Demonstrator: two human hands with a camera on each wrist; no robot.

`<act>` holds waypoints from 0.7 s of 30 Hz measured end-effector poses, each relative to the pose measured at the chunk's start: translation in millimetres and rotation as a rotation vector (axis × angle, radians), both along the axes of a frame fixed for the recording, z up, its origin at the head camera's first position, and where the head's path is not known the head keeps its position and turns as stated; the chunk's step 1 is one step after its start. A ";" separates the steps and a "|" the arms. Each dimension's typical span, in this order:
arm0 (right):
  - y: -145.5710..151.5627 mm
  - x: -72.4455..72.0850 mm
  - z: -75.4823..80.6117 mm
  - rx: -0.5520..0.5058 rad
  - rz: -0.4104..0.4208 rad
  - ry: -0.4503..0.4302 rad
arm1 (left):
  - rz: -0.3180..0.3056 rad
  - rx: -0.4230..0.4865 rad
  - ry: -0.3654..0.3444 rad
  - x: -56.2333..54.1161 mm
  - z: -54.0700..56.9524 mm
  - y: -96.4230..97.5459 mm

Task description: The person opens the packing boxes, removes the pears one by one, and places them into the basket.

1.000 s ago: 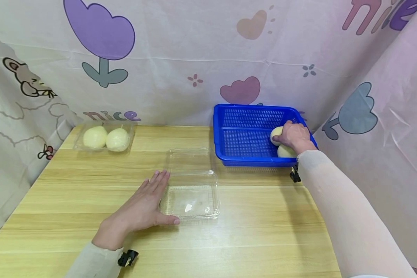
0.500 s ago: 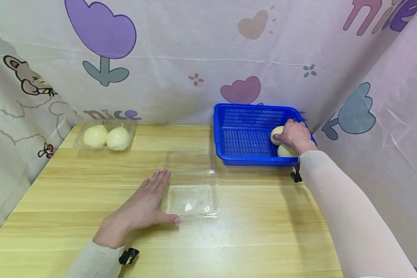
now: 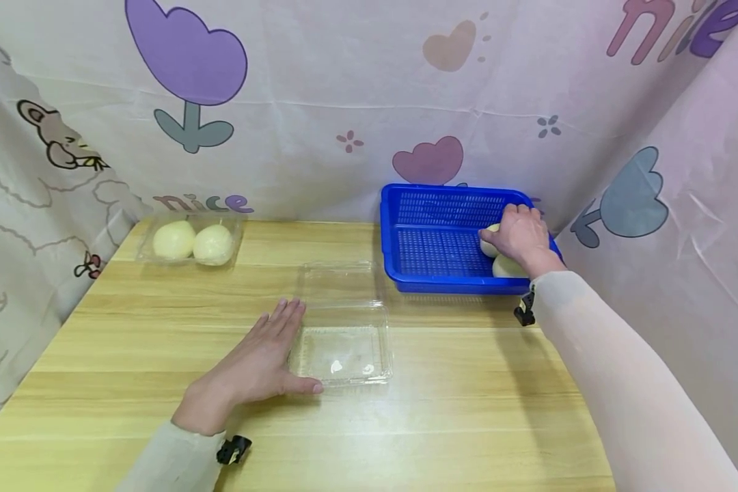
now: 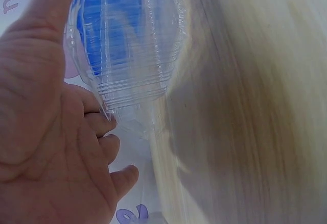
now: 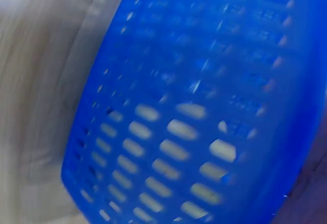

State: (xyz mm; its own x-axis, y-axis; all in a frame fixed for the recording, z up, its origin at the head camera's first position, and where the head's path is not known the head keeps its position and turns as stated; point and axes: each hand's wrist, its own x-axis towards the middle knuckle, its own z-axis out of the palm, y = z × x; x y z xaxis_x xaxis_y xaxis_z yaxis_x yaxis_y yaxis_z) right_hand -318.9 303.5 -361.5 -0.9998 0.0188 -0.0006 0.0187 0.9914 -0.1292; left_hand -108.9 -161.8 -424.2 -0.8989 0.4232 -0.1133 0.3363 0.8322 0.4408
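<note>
My left hand [image 3: 252,365] lies beside a clear plastic clamshell box [image 3: 344,352], fingers extended along its left side and thumb at its near edge. The box stands with its lid folded back, away from me. In the left wrist view the box wall [image 4: 127,55] shows between thumb and fingers. At the right end of a blue plastic basket [image 3: 449,285], my right hand [image 3: 523,236] reaches in and grips a pale yellow round pear [image 3: 488,246], partly hidden by the hand. Another pear [image 3: 507,267] sits nearer the front wall. Through the basket's slots [image 5: 173,150], pale fruit shows in the right wrist view.
A second clear box [image 3: 187,262] at the back left contains two pale pears [image 3: 213,244]. Behind the wooden table [image 3: 430,410] hangs a printed curtain [image 3: 307,171], which also closes off both sides.
In the basket, the right hand's fingers have lifted slightly over the pear. The left hand keeps its place at the box. The head view has shifted a little.
</note>
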 end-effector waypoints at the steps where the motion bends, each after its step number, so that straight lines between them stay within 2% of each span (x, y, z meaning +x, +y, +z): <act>1: -3.3 1.7 1.4 -0.005 0.001 0.007 | 0.000 -0.002 -0.002 0.1 0.3 0.0; 10: -32.0 28.1 13.0 -0.133 0.026 0.143 | 0.006 -0.008 -0.023 0.1 0.5 1.7; 16: -55.1 49.5 20.5 -0.221 0.080 0.251 | 0.004 -0.007 -0.006 0.2 -0.1 2.3; 21: -78.7 71.9 19.2 -0.298 0.152 0.360 | 0.010 -0.005 -0.004 0.8 -0.3 2.1</act>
State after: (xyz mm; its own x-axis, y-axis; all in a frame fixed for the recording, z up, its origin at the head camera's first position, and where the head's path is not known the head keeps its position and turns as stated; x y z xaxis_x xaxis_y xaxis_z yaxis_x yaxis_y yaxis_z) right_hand -247.0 224.9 -342.3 -0.9290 -0.0758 0.3621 -0.2212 0.8984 -0.3795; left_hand -108.1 -159.7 -424.5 -0.9026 0.4137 -0.1188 0.3262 0.8375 0.4384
